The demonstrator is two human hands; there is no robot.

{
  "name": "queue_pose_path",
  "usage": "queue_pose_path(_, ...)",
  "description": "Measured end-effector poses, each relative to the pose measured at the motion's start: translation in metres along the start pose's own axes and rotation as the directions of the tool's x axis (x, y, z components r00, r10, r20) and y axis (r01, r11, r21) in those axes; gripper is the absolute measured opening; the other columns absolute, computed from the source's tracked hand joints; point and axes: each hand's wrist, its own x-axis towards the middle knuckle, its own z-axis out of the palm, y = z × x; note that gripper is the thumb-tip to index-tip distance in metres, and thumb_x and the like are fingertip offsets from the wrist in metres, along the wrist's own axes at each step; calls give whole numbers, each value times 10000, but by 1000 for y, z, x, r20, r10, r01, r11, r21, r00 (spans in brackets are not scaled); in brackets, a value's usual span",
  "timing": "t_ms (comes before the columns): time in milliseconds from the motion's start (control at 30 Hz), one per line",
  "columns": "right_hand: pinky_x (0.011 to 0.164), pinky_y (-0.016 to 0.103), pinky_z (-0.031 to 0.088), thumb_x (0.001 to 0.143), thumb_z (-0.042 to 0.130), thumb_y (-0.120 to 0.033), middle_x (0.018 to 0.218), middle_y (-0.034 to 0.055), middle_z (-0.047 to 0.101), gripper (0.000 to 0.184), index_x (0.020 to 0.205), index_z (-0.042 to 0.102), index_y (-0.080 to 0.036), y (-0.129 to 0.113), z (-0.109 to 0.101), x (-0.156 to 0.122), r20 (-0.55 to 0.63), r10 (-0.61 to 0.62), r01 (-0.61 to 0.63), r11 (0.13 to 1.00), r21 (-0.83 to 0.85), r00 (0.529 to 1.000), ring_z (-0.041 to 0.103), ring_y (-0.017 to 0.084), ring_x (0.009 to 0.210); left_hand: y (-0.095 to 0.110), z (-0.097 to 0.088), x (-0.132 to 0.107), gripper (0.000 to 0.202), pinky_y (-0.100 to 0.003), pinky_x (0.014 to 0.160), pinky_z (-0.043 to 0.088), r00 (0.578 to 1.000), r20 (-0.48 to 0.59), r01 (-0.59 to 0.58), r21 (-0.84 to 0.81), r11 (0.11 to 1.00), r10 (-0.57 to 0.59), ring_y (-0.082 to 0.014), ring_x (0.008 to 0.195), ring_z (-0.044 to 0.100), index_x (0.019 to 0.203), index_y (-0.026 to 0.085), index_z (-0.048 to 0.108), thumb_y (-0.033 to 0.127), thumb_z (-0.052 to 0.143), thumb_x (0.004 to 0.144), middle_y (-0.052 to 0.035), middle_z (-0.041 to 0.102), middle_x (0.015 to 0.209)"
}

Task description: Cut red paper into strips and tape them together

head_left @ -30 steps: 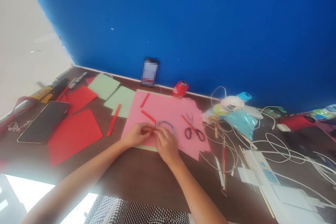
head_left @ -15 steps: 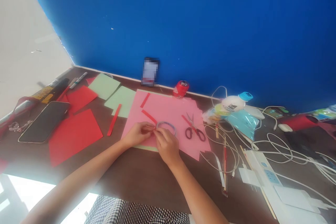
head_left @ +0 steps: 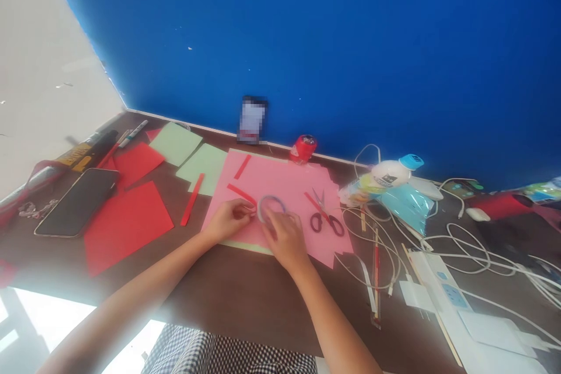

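My left hand (head_left: 231,221) is closed over the pink paper, its fingertips pinched at the lower end of a red paper strip (head_left: 240,191). Close beside it, my right hand (head_left: 287,238) has its fingers curled over the near edge of a thin ring-shaped tape roll (head_left: 259,208); the hand hides part of the ring. Both hands work above a stack of pink paper (head_left: 276,172). Another short red strip (head_left: 242,167) lies higher on that stack. Dark-handled scissors (head_left: 324,215) rest half-spread right of my right hand.
Green sheets (head_left: 177,143), red sheets (head_left: 131,228) and a phone (head_left: 76,201) lie left. A red jar (head_left: 303,149) stands behind the pink paper. Toward the right are a white glue bottle (head_left: 388,178), tangled white cables (head_left: 464,245) and a power strip (head_left: 453,295).
The red strip at my left fingertips has shifted left with that hand. My right fingers have parted from my left ones, and the ring has moved slightly left and tilted.
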Motion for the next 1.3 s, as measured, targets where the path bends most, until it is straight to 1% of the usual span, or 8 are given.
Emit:
queue_pose_path(133, 828, 412, 429, 860, 464, -253, 640, 16, 591, 291, 1129, 509, -150, 6, -1, -1, 19, -23, 23, 999, 44, 1000, 550, 165, 632, -1, -3, 0, 178, -317, 769, 527, 996, -55, -64, 95, 993, 69, -182, 825, 653, 897, 183, 561, 168, 535, 721, -37, 685, 824)
queue_pose_path(267, 653, 336, 480, 859, 460, -272, 674, 39, 587, 278, 1100, 531, -153, 4, -1, -3, 21, -35, 34, 998, 47, 999, 555, 175, 642, 2, -3, -3, 183, -323, 791, 516, 986, -78, -130, 162, 978, 144, -176, 865, 640, 923, 198, 553, 195, 523, 743, -34, 675, 881)
queue_pose_path(367, 587, 290, 481, 844, 487, -229, 732, 56, 601, 276, 1103, 540, -150, 3, -1, -4, 18, -92, 91, 994, 60, 996, 571, 170, 671, 9, -1, -5, 183, -321, 800, 507, 983, -89, -152, 91, 984, 160, -172, 882, 631, 937, 198, 544, 218, 536, 755, -39, 662, 902)
queue_pose_path(533, 619, 261, 494, 833, 451, -72, 736, 50, 602, 282, 1074, 561, -164, -1, -1, -4, -141, -142, 148, 988, 39, 980, 590, 150, 704, 19, 3, -7, 259, -339, 823, 480, 988, -147, -69, -154, 986, 46, -185, 874, 627, 969, 185, 550, 284, 606, 736, -48, 655, 893)
queue_pose_path(700, 639, 253, 512, 814, 498, -62, 787, 62, 616, 312, 1103, 544, -170, -7, -3, -3, -240, -118, 144, 985, 95, 964, 605, 145, 734, 25, 7, -9, 195, -343, 917, 415, 990, -140, -28, -102, 994, 13, -235, 1104, 511, 821, 194, 672, 357, 623, 724, -68, 569, 1173)
queue_pose_path(800, 632, 249, 515, 808, 510, -64, 783, 64, 625, 310, 1099, 548, -166, -8, -4, -2, -260, -91, 130, 982, 136, 961, 609, 143, 728, 26, 9, -10, 195, -346, 924, 410, 988, -152, -51, -85, 995, 38, -232, 1131, 493, 747, 205, 695, 371, 593, 747, -59, 601, 1131)
queue_pose_path(1067, 670, 310, 509, 804, 539, -105, 742, 30, 637, 273, 1063, 537, -191, -7, 0, -2, -224, -98, 170, 929, 328, 970, 591, 145, 704, 28, 5, -12, 252, -361, 890, 443, 969, -248, -36, -158, 987, -4, -235, 976, 605, 857, 201, 703, 398, 592, 747, -53, 694, 947)
queue_pose_path(1300, 514, 239, 407, 769, 579, -65, 646, 12, 602, 311, 1055, 574, -186, -4, -7, -5, -287, -223, 230, 973, -10, 932, 524, 117, 574, 32, 2, -14, 218, -337, 835, 461, 954, -289, -122, -124, 985, 82, -216, 901, 627, 736, 179, 642, 377, 564, 778, -65, 702, 876)
